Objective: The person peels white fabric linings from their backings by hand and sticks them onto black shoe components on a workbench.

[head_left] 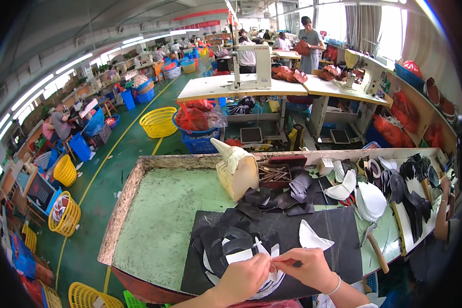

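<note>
At the near edge of the tabletop [159, 215], we see our left hand [245, 280] and right hand [307, 268] meeting over a dark slab-like mat [339, 231]; the fingers of both hands are pinched narrow on a thin white cut piece [250, 255], which lies on top of a loose heap of curved black and white pieces [226, 241] at the mat's near-left part. A second white cut piece [313, 240], flat with pointed corners, lies just beside the right hand. Left of the mat we note a broad stretch of bare, worn pale-green surface reaching to the chipped, rough rim of the tabletop; the right side is crowded. A hammer [374, 244] with a wooden handle rests at the mat's right edge. Behind the mat stands a cream, glue-crusted block-shaped container [237, 172], beside a dark tray of small rods [273, 175] and limp black scraps [280, 197]. Stacks of rounded white pieces [370, 200] and black pieces [413, 190] fill the far right. Beyond the tabletop, open green floor [133, 138] holds a yellow mesh basket [158, 122].
</note>
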`<state>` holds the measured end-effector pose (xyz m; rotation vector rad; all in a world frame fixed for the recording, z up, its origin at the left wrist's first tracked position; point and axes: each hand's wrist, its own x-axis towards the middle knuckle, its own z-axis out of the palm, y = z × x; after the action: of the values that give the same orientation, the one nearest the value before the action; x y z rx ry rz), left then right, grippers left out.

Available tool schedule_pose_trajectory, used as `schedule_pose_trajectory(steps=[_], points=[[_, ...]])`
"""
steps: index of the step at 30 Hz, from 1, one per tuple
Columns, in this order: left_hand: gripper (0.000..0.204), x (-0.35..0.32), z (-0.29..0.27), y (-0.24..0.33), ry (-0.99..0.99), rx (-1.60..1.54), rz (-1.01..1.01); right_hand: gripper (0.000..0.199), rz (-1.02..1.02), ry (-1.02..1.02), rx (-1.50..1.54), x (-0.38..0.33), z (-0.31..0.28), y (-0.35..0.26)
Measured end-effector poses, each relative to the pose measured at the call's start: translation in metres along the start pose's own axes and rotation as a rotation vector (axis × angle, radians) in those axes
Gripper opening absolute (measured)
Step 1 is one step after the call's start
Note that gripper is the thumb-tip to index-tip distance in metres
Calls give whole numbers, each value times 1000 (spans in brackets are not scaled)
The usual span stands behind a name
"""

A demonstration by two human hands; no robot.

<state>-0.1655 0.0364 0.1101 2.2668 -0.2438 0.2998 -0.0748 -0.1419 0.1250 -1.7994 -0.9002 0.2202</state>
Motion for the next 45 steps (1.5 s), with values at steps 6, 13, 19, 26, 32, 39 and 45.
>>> schedule_pose_trajectory(steps=[6,13,19,26,32,39,45], points=[[16,2,7,4,73,-173,-112,10,-122,31,-192,-1,5,-7],[24,-1,12,-17,25,-438,-44,5,164,25,138,-7,8,-10],[15,-5,16,-5,56,-47,16,7,17,33,-223,-7,13,-7],[21,-1,22,-25,-41,-717,-135,5,70,6,200,-11,14,23],[19,-11,15,-25,-10,-553,-10,13,368,-3,660,-10,16,13],[15,-15,15,-11,19,-106,9,11,-19,-18,-170,-11,12,-2],[21,-8,9,-7,42,-426,-161,16,-91,72,-224,-7,18,-6]])
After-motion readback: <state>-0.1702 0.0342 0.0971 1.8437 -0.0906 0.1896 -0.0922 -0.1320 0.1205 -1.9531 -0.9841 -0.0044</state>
